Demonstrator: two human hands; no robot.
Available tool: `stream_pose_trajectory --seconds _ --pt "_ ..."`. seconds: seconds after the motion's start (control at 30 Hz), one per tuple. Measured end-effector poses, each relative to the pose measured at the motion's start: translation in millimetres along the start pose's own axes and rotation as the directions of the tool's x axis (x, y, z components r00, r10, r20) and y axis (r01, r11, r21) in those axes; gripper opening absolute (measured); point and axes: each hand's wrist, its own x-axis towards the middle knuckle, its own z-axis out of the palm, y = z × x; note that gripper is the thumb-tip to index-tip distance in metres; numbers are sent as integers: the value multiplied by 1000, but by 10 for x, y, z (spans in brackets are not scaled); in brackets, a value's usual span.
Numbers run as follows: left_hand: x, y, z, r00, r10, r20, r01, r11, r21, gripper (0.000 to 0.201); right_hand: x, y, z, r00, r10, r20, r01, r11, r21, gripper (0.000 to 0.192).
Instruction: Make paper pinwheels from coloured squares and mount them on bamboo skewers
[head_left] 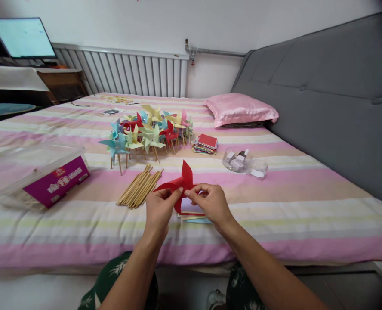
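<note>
A red paper pinwheel with its blades folded in is held up above the near side of the bed. My left hand pinches it close to the centre from the left. From the right, my right hand grips it near the centre with thumb and forefinger; whether a pin is between the fingers I cannot make out. Under it, partly hidden, lies a stack of coloured paper sheets. Left of my hands is a bundle of thin wooden sticks.
Several finished pinwheels on sticks stand behind the bundle. A square paper stack and clear round containers with small items are to the right. A clear plastic box stands left, a pink pillow at back right, by the grey headboard.
</note>
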Motion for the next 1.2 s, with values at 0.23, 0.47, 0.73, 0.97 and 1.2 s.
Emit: stream_pose_trajectory --seconds 0.23,0.47,0.73,0.97,1.2 --pt "25 43 -8 997 22 -70 -24 999 -34 9 -30 -67 14 995 -87 57 86 996 14 27" --pt "66 31 -67 988 0 -153 -5 1000 -29 10 263 105 -397 979 -85 -185 48 979 -196 26" --pt "68 -2 -53 991 -11 -134 10 1000 -6 11 599 664 -794 952 94 -291 -271 701 -659 20" --pt "53 -3 -30 994 -32 -104 30 999 -21 11 624 730 -671 974 150 -172 -228 590 -775 13" --pt "41 16 -23 994 -63 -87 58 996 -63 13 638 730 -615 975 131 -181 -223 491 -842 18"
